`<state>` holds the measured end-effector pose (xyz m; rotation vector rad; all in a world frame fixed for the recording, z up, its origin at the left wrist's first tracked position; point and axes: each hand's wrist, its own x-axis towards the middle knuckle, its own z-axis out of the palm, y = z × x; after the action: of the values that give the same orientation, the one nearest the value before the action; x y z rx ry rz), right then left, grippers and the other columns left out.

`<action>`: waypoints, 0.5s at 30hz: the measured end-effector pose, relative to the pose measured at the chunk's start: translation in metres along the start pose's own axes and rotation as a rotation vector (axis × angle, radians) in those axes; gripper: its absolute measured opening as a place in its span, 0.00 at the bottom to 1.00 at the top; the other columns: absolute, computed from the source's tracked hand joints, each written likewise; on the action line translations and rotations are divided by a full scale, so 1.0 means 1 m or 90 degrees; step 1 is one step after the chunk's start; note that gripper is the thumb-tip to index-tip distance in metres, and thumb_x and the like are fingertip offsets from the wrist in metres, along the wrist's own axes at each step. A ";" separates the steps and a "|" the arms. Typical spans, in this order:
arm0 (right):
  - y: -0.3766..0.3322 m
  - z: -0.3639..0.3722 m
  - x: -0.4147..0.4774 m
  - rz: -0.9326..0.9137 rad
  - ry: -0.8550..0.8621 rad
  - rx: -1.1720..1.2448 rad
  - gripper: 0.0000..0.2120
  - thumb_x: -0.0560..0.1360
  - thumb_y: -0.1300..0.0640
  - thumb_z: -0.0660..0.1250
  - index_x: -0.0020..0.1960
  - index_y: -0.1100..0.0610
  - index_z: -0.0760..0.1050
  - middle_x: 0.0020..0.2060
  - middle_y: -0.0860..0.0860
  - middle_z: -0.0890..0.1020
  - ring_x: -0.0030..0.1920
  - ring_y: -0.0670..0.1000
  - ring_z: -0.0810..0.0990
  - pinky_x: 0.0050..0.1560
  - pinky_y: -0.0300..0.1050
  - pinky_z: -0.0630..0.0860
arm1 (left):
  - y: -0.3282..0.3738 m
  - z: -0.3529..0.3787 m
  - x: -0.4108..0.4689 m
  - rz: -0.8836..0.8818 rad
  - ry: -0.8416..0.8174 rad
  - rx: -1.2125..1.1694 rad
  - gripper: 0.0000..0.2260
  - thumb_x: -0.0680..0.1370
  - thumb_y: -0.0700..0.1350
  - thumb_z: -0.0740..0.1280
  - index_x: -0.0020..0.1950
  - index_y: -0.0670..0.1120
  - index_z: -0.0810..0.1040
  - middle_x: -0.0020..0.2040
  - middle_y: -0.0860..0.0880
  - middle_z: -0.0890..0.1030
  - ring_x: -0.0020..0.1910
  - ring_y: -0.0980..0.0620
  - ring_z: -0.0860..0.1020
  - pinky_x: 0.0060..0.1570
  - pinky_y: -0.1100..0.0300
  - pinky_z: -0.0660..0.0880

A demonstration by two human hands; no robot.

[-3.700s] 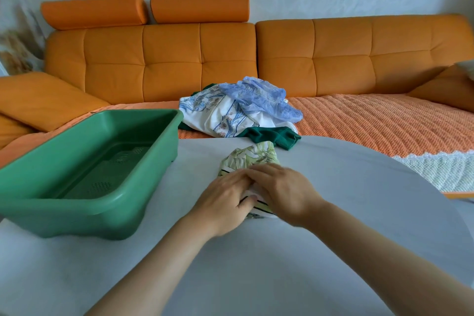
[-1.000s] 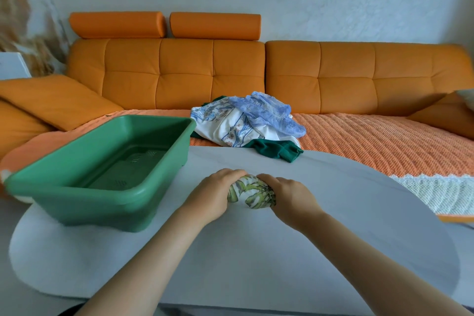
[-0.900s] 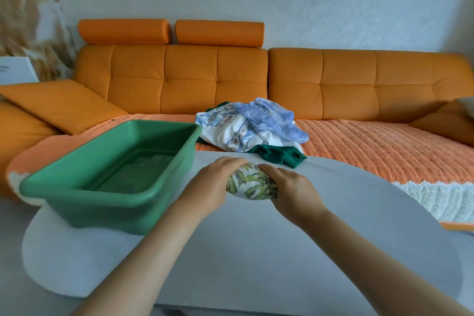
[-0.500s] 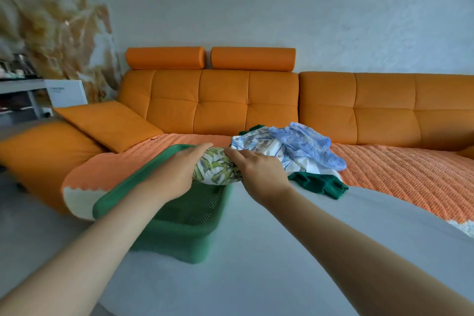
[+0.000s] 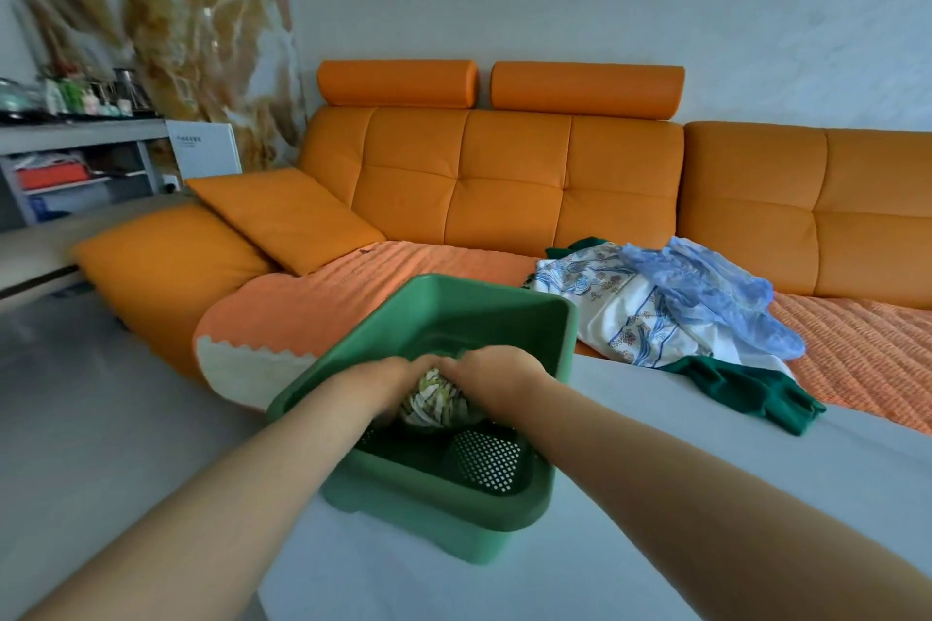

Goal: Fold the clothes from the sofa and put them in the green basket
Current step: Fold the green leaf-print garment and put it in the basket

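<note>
**Leaf-print bundle held inside the basket, release due**

A small rolled bundle of white cloth with a green leaf print (image 5: 438,402) is held inside the green plastic basket (image 5: 504,323), low over its perforated floor; whether the floor is touched cannot be told. The roll is gripped from both sides, with the left hand (image 5: 388,381) and the right hand (image 5: 497,376) each clamped on one end.

The placing step is judged to be in hand for this one garment. A release is called for next, with the roll set down so that it does not spring open and both hands lifted out over the basket rim.

The basket is carried on a pale grey bench (image 5: 403,580). Right of the basket, a heap of unfolded clothes (image 5: 655,313) is left on the orange leather sofa (image 5: 504,187), so most of the task is judged undone.
</note>
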<state>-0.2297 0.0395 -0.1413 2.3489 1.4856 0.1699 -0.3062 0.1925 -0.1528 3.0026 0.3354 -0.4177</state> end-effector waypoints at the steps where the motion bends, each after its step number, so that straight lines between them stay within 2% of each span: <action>1: -0.002 0.002 0.002 -0.030 -0.051 -0.009 0.31 0.81 0.61 0.61 0.79 0.55 0.52 0.58 0.58 0.79 0.57 0.61 0.80 0.43 0.54 0.74 | 0.003 0.002 0.000 0.002 -0.063 0.020 0.42 0.76 0.44 0.72 0.79 0.61 0.47 0.70 0.44 0.72 0.64 0.42 0.75 0.64 0.45 0.72; 4: -0.002 0.002 -0.002 -0.058 -0.107 0.021 0.37 0.78 0.56 0.67 0.79 0.55 0.48 0.61 0.59 0.76 0.59 0.63 0.79 0.46 0.55 0.75 | 0.006 0.000 -0.003 0.013 -0.146 0.031 0.51 0.70 0.46 0.78 0.77 0.62 0.43 0.67 0.45 0.74 0.61 0.41 0.76 0.60 0.45 0.75; 6: -0.002 0.002 -0.009 -0.045 -0.133 0.037 0.45 0.72 0.47 0.73 0.78 0.53 0.49 0.64 0.59 0.72 0.59 0.64 0.78 0.50 0.55 0.76 | 0.006 -0.002 -0.009 0.031 -0.157 -0.023 0.53 0.69 0.46 0.79 0.79 0.62 0.41 0.70 0.47 0.72 0.64 0.42 0.74 0.62 0.47 0.74; 7: -0.002 0.001 -0.013 -0.022 -0.155 0.061 0.47 0.70 0.40 0.73 0.77 0.52 0.51 0.65 0.59 0.70 0.59 0.63 0.77 0.53 0.55 0.76 | 0.005 -0.003 -0.012 0.041 -0.159 -0.067 0.52 0.69 0.47 0.79 0.80 0.60 0.43 0.70 0.50 0.72 0.65 0.45 0.74 0.62 0.51 0.74; 9: -0.005 -0.003 -0.015 0.042 -0.188 0.169 0.43 0.68 0.31 0.68 0.74 0.49 0.57 0.66 0.57 0.70 0.61 0.62 0.76 0.58 0.57 0.74 | 0.004 -0.004 -0.020 0.052 -0.145 -0.143 0.46 0.70 0.50 0.78 0.80 0.58 0.53 0.67 0.56 0.73 0.60 0.52 0.76 0.54 0.63 0.74; 10: -0.006 -0.005 -0.012 0.063 -0.192 0.218 0.38 0.71 0.31 0.65 0.73 0.50 0.60 0.66 0.57 0.71 0.62 0.62 0.75 0.59 0.57 0.73 | 0.003 -0.005 -0.025 0.043 -0.121 -0.159 0.41 0.72 0.51 0.76 0.79 0.58 0.57 0.67 0.56 0.74 0.58 0.53 0.78 0.53 0.64 0.74; 12: -0.007 -0.009 -0.003 0.097 -0.186 0.279 0.32 0.75 0.37 0.63 0.72 0.52 0.61 0.67 0.58 0.73 0.64 0.61 0.74 0.60 0.56 0.72 | -0.001 -0.009 -0.035 0.011 -0.029 -0.136 0.30 0.78 0.50 0.69 0.78 0.58 0.64 0.72 0.54 0.72 0.61 0.52 0.77 0.56 0.59 0.74; 14: -0.012 -0.011 0.006 0.139 -0.192 0.329 0.36 0.76 0.41 0.66 0.76 0.51 0.54 0.70 0.60 0.71 0.66 0.62 0.73 0.63 0.57 0.72 | -0.009 -0.013 -0.045 0.005 0.104 -0.096 0.22 0.81 0.45 0.62 0.74 0.57 0.70 0.74 0.52 0.70 0.68 0.50 0.73 0.64 0.52 0.72; 15: -0.015 -0.011 0.009 0.154 -0.213 0.339 0.39 0.76 0.42 0.66 0.78 0.49 0.49 0.73 0.61 0.68 0.68 0.63 0.71 0.66 0.59 0.71 | -0.013 -0.013 -0.050 0.008 0.166 -0.081 0.21 0.81 0.43 0.60 0.73 0.57 0.72 0.74 0.52 0.70 0.70 0.49 0.69 0.69 0.50 0.68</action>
<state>-0.2412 0.0558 -0.1371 2.7808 1.1812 -0.6033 -0.3523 0.1964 -0.1274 2.9328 0.3469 -0.0019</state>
